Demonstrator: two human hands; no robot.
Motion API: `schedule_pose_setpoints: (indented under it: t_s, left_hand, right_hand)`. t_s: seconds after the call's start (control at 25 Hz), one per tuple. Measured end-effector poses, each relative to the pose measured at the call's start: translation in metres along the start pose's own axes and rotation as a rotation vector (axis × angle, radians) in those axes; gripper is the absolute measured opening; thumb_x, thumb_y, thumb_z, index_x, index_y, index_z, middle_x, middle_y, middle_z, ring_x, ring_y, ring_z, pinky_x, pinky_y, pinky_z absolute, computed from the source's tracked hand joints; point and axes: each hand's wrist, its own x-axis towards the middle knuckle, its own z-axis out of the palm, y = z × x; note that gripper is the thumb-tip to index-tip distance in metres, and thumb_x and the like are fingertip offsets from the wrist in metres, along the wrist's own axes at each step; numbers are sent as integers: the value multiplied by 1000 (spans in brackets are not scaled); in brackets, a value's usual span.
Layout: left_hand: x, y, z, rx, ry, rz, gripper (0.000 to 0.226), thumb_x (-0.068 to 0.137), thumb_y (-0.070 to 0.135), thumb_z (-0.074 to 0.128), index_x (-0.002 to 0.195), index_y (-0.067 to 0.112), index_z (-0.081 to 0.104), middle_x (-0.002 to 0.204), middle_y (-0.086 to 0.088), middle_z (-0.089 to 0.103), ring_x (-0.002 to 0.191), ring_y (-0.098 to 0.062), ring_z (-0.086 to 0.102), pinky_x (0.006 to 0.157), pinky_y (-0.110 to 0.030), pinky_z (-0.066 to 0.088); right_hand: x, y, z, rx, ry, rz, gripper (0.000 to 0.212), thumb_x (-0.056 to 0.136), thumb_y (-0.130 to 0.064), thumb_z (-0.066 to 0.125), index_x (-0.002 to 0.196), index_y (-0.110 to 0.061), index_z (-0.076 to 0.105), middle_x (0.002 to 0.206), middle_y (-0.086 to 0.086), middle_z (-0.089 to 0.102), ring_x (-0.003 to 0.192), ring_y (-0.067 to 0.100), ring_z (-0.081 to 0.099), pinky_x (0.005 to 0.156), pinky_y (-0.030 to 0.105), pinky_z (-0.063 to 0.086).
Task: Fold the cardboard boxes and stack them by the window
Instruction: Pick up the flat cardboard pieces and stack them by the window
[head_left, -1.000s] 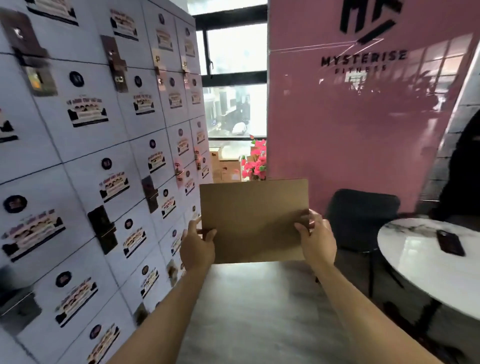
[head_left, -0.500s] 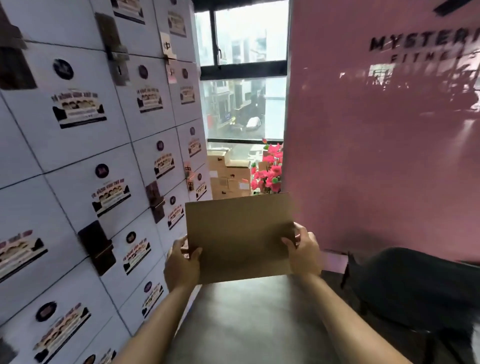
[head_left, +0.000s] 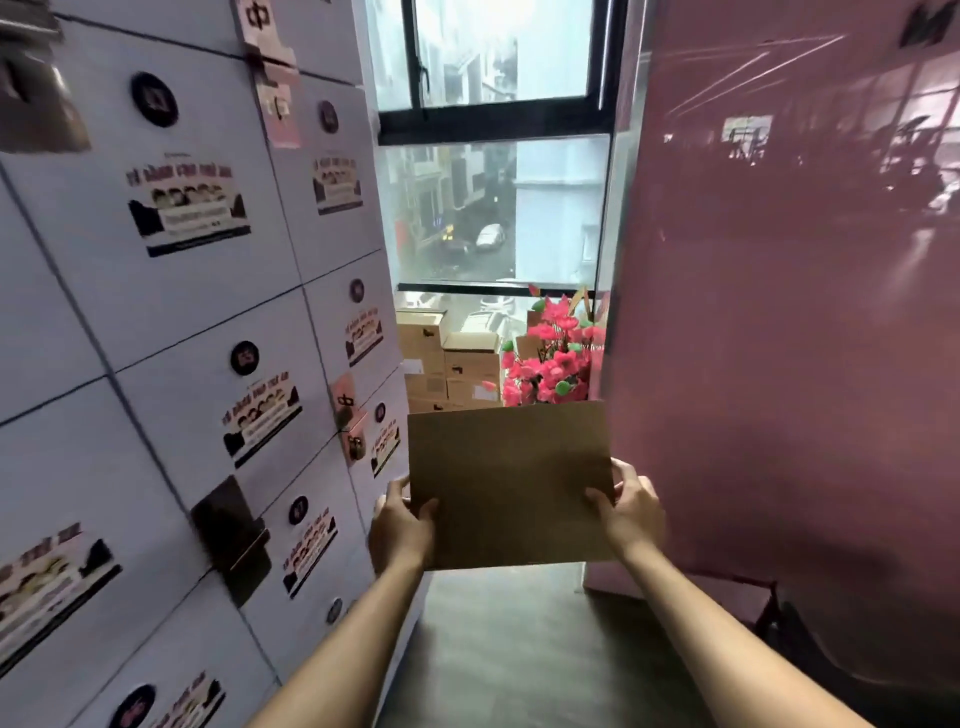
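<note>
- Head view: both arms reach forward and a flat brown cardboard box (head_left: 511, 483) is held up between them, its broad face toward the camera, level and clear of the floor
- The left hand (head_left: 401, 530) grips the lower left edge, thumb lying across the front face and fingers wrapped behind
- The right hand (head_left: 631, 512) grips the lower right edge the same way, thumb on the front, fingers curled round the back
- Straight beyond the top edge sits a stack of cardboard boxes (head_left: 449, 361) on the floor under the window (head_left: 493, 208)
- Just right of that stack, a bunch of pink flowers (head_left: 553, 356) pokes up, its lower part hidden behind the held box
- On the left, a wall of white lockers (head_left: 171, 322) with stickers and numbered discs runs toward the window
- On the right, a glossy pink wall (head_left: 779, 312) closes in the narrow passage
- Grey floor (head_left: 509, 639) shows below the box, between the two forearms
</note>
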Motion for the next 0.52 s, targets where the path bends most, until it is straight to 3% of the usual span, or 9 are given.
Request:
schedule_pose_setpoints:
  t_s: [0.24,0.36,0.52]
  left_hand:
    - [163,44,122,50,-68,61,45,92,30,69,133,23,53,117,-8,65,96,-24,62,77,-34,52]
    - [235,57,163,45,-39,39,46,93,29,68,135,22,52,122,-9,63,102,-27,63,84,-37,53]
    - [335,85,200,78,61,-20,46,93,26,68,136,20,53,123,-10,62,107,-29,62,84,-34,48]
  right_hand:
    - [181,4,49,-31,78,53,48,89,-30,71,135,-27,56,107,8,59,101,31,61,78,36,47]
    - [267,2,91,14,40,42,50,89,-24,73,136,-21,57,109,12,60,103,32,60,80,33,44]
    - [390,-24,152,37,-60,6,53,90,-25,73,140,-19,55,116,15,61,109,32,60,90,39,48]
